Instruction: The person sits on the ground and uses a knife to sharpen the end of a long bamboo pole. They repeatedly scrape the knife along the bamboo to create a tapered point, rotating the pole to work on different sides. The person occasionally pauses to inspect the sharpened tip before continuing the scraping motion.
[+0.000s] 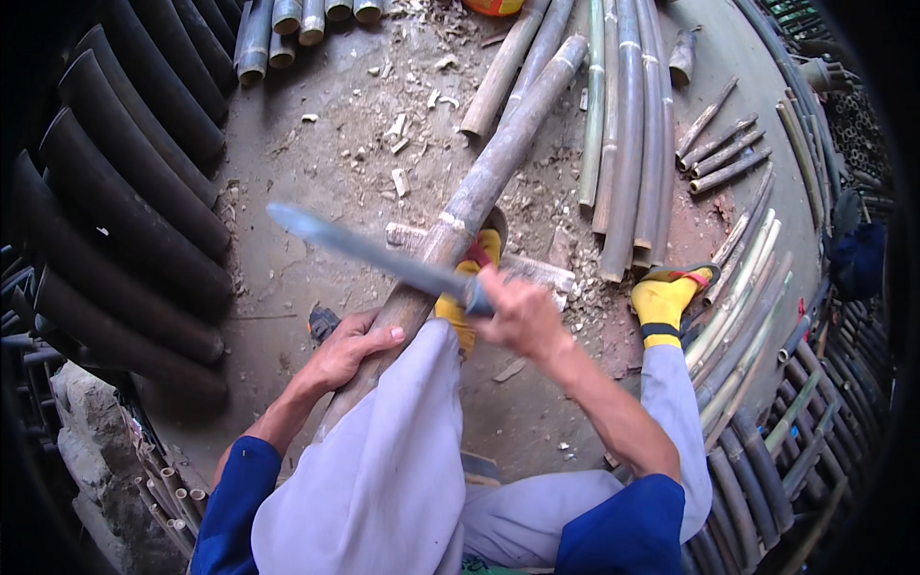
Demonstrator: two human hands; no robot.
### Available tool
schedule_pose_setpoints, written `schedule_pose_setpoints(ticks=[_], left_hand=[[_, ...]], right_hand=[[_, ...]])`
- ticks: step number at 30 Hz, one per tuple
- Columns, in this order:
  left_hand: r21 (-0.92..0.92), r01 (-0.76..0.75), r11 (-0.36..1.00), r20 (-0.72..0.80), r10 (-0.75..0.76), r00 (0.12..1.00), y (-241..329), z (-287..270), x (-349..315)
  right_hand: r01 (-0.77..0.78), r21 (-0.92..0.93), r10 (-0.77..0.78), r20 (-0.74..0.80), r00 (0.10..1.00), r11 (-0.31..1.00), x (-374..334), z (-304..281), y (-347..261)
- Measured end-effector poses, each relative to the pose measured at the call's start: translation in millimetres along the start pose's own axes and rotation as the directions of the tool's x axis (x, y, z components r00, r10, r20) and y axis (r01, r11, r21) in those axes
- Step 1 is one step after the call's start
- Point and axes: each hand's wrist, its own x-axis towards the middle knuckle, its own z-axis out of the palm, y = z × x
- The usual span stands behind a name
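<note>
Right hand (522, 314) has a tight grip on a machete (369, 252), blade kinda blurry and crossing the thick bamboo pole (494, 165). Left hand (353, 351) is wrapped round that pole, which slants past the left knee, with 2 yellow socks (657, 303) nearby.

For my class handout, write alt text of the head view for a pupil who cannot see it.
A right hand holds a long knife across a bamboo pole that the left hand grips; more poles and scattered pale chips lie on the ground.
</note>
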Motion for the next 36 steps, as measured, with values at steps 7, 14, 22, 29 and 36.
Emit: schedule_pose_setpoints(ticks=[7,14,22,29,36], left_hand=[[-0.051,0.044,0.998,0.087,-0.040,0.995,-15,-8,10],[-0.069,-0.086,0.994,0.051,0.089,0.995,-5,3,10],[-0.064,-0.021,0.998,0.068,0.025,0.997,-9,-8,10],[-0.102,-0.078,0.992,0.148,0.093,0.985,-23,-10,5],[0.073,-0.496,0.865,0.026,0.495,0.868,39,-4,-1]], right_hand=[[-0.035,0.050,0.027,0.154,0.988,0.998,-3,-13,-20],[-0.157,0.152,0.154,0.032,0.988,0.976,1,-3,-6],[-0.235,0.228,0.235,0.029,0.972,0.945,6,4,11],[-0.380,0.252,0.432,-0.203,0.879,0.890,0,-8,37],[-0.255,0.665,0.636,-0.423,0.646,0.701,-27,-84,3]])
